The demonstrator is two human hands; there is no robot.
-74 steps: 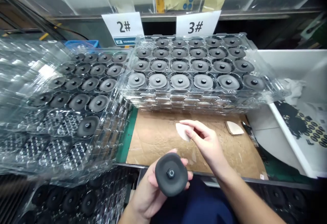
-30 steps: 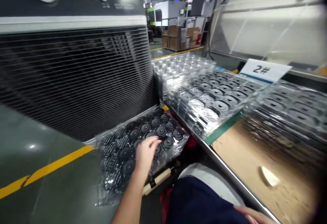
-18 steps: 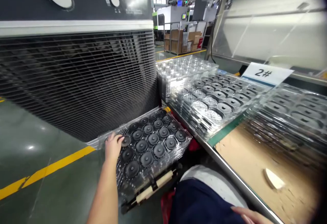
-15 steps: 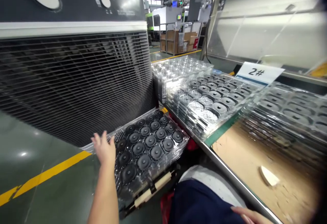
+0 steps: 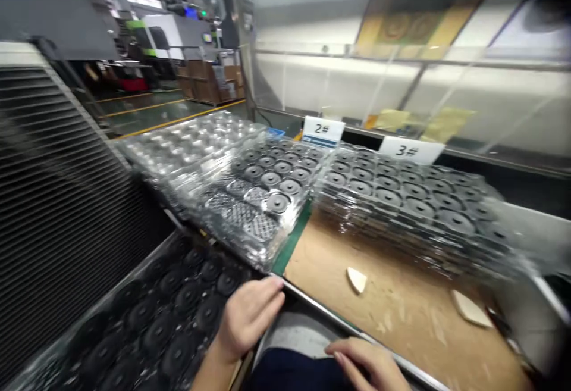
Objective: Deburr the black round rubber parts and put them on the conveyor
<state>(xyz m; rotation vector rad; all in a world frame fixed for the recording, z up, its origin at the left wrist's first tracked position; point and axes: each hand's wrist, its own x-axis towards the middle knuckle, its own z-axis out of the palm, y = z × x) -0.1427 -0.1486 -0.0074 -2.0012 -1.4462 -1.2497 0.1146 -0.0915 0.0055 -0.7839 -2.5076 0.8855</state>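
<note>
My left hand (image 5: 254, 313) is at the table's metal edge (image 5: 321, 307), its fingers stretched out side by side and nothing visible in it. To its left lies a low tray of black round parts (image 5: 156, 331). My right hand (image 5: 366, 361) is over my lap near the same edge, fingers loosely extended and apart, holding nothing that shows. Beyond the edge, a brown board (image 5: 401, 313) bears two pale wedge-shaped pieces (image 5: 357, 280). Behind it stand stacked clear trays with dark round parts (image 5: 388, 188); another partly filled tray (image 5: 276, 183) is to the left.
Clear moulded trays (image 5: 191, 141) are stacked at the far left of the table. Signs marked 2# (image 5: 322, 131) and 3# (image 5: 410, 150) stand behind the trays. A grey slatted machine (image 5: 49, 218) is on the left. A transparent panel rises behind the table.
The view has swung right towards the table. My left hand has left the side of the low tray of black parts and come to the table edge. More of my right hand shows.
</note>
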